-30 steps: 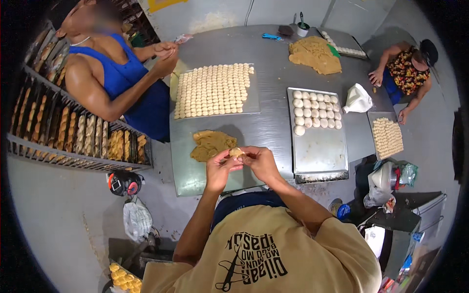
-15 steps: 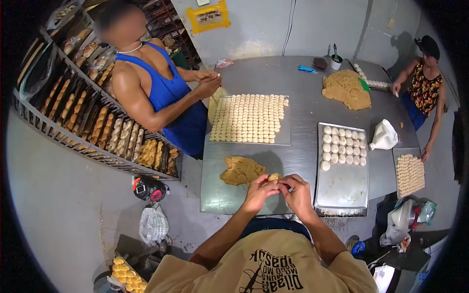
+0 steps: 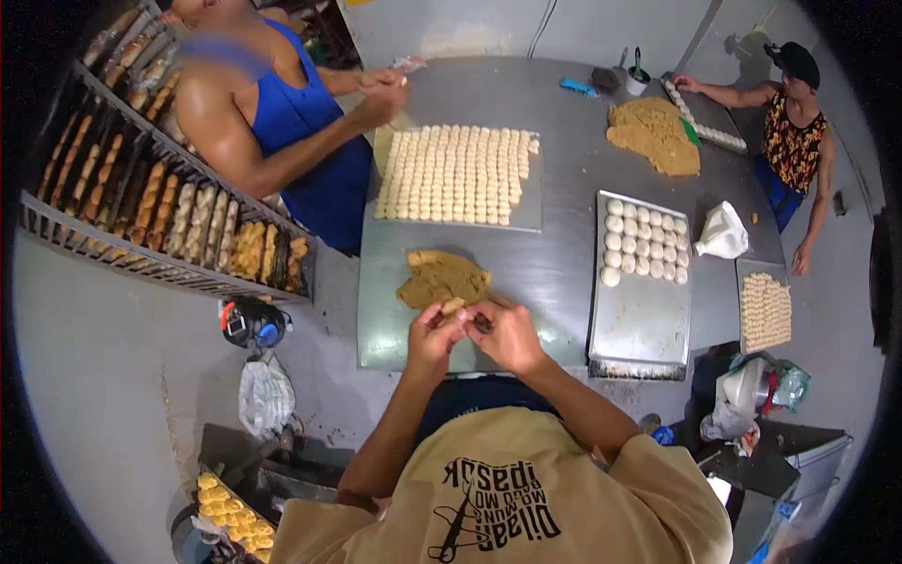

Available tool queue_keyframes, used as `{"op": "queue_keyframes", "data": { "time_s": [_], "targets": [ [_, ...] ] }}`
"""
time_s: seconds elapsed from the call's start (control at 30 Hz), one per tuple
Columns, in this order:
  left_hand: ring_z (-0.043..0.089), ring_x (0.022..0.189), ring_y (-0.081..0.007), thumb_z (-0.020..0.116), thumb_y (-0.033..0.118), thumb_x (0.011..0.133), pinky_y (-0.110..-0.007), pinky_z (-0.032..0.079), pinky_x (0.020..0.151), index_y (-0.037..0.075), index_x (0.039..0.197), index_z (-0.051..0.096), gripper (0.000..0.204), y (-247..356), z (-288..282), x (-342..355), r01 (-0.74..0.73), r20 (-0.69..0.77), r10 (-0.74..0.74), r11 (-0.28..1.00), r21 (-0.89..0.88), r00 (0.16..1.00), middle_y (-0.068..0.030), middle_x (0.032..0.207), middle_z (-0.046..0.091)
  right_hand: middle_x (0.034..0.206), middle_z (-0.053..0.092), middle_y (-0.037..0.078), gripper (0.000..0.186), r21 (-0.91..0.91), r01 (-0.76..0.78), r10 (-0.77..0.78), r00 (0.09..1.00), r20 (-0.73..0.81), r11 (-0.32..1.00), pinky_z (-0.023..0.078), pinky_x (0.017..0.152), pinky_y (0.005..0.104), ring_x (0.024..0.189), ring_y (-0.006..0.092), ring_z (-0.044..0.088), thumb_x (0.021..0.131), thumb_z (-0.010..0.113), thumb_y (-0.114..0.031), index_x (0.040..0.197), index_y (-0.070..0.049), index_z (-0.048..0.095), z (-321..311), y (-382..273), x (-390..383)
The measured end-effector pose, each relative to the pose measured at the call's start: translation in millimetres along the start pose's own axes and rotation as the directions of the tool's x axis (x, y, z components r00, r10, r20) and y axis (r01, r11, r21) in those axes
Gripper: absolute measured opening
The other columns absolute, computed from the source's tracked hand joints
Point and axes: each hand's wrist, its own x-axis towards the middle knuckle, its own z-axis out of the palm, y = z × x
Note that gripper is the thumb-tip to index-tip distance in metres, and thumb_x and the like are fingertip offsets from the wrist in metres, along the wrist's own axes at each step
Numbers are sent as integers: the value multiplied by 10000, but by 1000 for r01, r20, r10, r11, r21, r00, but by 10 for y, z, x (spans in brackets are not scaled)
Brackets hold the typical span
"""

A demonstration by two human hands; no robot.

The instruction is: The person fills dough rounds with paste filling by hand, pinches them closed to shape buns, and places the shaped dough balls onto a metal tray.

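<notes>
Nearest the camera, a small piece of tan dough (image 3: 454, 305) is held above the near edge of the steel worktop (image 3: 564, 273). It is pinched in the grip of the left hand (image 3: 434, 334), and the right hand (image 3: 507, 334) is closed against it from the other side, with something dark seen at its fingers (image 3: 481, 322) that cannot be made out. The piece is short and lumpy; its long axis appears to run roughly left to right, from one hand to the other, though a pointing end cannot be told.

Just beyond the hands, one flat mass of brown dough (image 3: 442, 277) is spread on the worktop, its longer side running left to right. To its right, one metal tray (image 3: 639, 320) is laid with its long axis going away from the person; pale dough balls (image 3: 644, 240) are set in four rows across its far end, about twenty in all, while the near half is bare.

Farther off, a large block of pale pieces (image 3: 460, 174) is ranged in close rows, too many to count surely. At the far right, one larger mound of brown dough (image 3: 653, 136) is seen. Two other people are stood at the worktop: one in a blue vest (image 3: 310, 122) at the left, one in a patterned top (image 3: 794, 141) at the far right. One rack of baked rolls (image 3: 169, 207) is kept at the left.
</notes>
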Motion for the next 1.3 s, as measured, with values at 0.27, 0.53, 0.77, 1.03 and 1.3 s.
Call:
{"op": "queue_keyframes", "data": {
  "time_s": [0.27,0.53,0.77,1.03,1.3],
  "targets": [
    [755,991,-209,715,48,1053,-360,666,894,-56,1257,685,230,-123,-742,-9,76,-265,-72,997,4,962,-112,1133,732,873,805,74,189,453,-263,241,965,106,852,588,707,291,751,87,717,864,900,-104,973,16,803,835,864,303],
    [735,1170,-298,661,43,1087,-456,645,1024,-82,1388,634,328,71,-690,-166,93,-80,-90,995,26,993,-166,1292,706,1135,807,119,436,-258,-195,170,979,-115,946,605,852,358,985,168,753,902,898,-224,1273,-33,770,808,1443,770],
    [764,1056,-229,721,44,1046,-401,676,875,-41,1315,717,282,23,-181,-44,-55,90,38,981,188,995,-121,1208,772,1432,695,98,562,690,-546,141,822,552,476,529,1095,344,1272,181,655,1099,726,-304,1547,10,598,-21,339,-29],
    [775,961,-187,747,0,1021,-332,668,780,-39,1204,740,188,-239,498,110,-157,219,85,928,338,972,-135,1131,793,1178,807,119,339,640,-371,317,926,203,673,618,885,302,1019,158,746,1009,768,0,1342,58,740,-548,558,-271],
    [780,1024,-260,731,-17,1023,-414,696,873,-83,1332,692,318,-13,972,161,145,289,-221,954,261,932,-190,1262,753,1006,815,133,277,547,-283,350,937,-19,788,603,743,298,840,143,731,973,757,28,1247,48,794,-798,852,-341]
  ]
}}
